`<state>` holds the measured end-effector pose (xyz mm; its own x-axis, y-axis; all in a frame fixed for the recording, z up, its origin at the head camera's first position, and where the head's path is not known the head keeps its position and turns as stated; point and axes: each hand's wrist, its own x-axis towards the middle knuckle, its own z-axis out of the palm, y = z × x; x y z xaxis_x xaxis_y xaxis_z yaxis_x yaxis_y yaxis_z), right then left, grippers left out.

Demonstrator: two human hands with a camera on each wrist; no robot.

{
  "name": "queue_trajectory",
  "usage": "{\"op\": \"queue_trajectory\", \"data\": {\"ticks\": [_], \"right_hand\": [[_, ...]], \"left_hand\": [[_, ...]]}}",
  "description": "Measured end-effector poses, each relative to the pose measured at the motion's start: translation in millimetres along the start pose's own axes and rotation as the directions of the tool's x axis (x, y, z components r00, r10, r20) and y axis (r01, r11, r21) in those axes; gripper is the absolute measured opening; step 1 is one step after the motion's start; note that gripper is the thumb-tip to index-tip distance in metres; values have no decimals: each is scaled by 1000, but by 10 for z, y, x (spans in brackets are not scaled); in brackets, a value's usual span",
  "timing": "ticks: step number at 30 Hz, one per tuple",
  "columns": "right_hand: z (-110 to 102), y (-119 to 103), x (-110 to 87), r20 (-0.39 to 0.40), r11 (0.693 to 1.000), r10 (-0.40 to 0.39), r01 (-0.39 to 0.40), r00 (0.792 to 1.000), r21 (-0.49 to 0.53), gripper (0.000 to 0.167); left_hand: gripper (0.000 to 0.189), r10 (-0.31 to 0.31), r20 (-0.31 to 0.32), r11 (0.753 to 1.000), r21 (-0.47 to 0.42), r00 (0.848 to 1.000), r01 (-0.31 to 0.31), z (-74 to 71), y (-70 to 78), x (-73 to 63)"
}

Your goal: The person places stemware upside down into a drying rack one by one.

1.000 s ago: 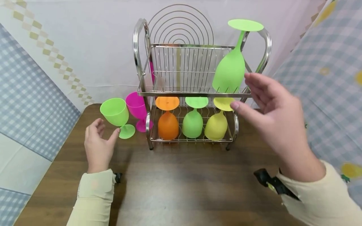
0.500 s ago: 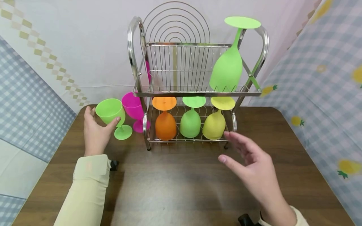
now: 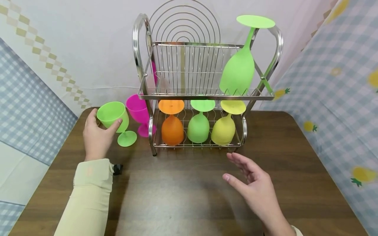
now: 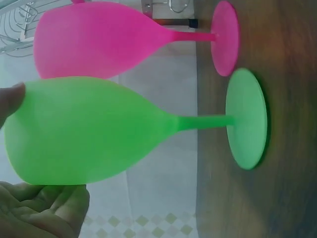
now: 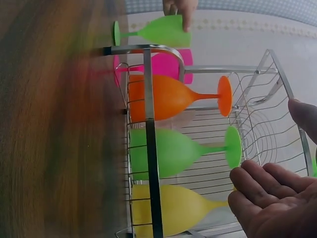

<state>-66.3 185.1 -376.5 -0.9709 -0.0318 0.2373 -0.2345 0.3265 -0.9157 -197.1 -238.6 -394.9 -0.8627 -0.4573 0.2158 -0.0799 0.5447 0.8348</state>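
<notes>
On the left of the table, my left hand (image 3: 96, 141) grips the bowl of a light green plastic goblet (image 3: 115, 116). Thumb and fingers lie on opposite sides of the bowl in the left wrist view, where the goblet (image 4: 94, 131) stands upright, its foot at the tabletop. Right behind it is a magenta goblet (image 3: 139, 111), also upright. My right hand (image 3: 255, 188) is held over the table in front of the rack, fingers extended and thumb apart, with nothing in it.
A two-tier chrome dish rack (image 3: 203, 97) stands at the back. Upside down on its lower tier are orange (image 3: 172, 131), green (image 3: 198, 129) and yellow (image 3: 223, 131) goblets. A tall lime goblet (image 3: 238, 73) is inverted at the upper tier's right. Checked cloth (image 3: 333, 108) hangs alongside.
My right hand has come down from beside the lime goblet on the upper tier to the table's front. My left hand has moved up and closed around the light green goblet's bowl.
</notes>
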Motion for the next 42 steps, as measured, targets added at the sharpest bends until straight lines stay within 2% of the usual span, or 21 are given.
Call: {"op": "queue_trajectory", "data": {"ticks": [5,9,12,19,24,25,28,31,34,36,42], "right_hand": [[6,37,-4,4,1000,24,-24,1000,15,55],[14,69,-16,12,999,40,-41,999,22,56],[20,90,-22,14,999,43,-43,999,19,57],[44,131,-42,15,997,72,-72,997,27,57],[77,170,-69,33,994,103,-104,994,16,58],[86,179,-72,37,994,107,-108,994,16,59],[117,200,-81,52,992,123,-125,991,28,58],[154,212,-102,63,990,124,-128,990,52,56],[193,222,-128,75,989,120,-126,990,73,55],[225,238,-140,81,989,119,-125,990,77,55],[363,266,-173,117,978,161,-174,980,112,55]], "left_hand": [[87,-25,-9,997,-67,1000,24,-75,42,-105],[86,-18,-6,996,-86,1000,17,-161,108,-211],[80,-3,-16,994,-105,1000,2,-221,172,-289],[66,79,-38,983,-164,996,-84,-321,366,-458],[58,63,-28,963,-260,998,-68,-348,466,-593],[56,58,-26,952,-301,998,-63,-339,481,-622],[50,69,-16,896,-440,998,-69,-284,529,-710],[46,96,4,822,-565,995,-77,-217,595,-799],[46,124,22,774,-628,992,-83,-153,673,-874],[48,136,32,746,-661,990,-82,-99,717,-917],[53,171,66,694,-716,983,-73,118,803,-1055]]}}
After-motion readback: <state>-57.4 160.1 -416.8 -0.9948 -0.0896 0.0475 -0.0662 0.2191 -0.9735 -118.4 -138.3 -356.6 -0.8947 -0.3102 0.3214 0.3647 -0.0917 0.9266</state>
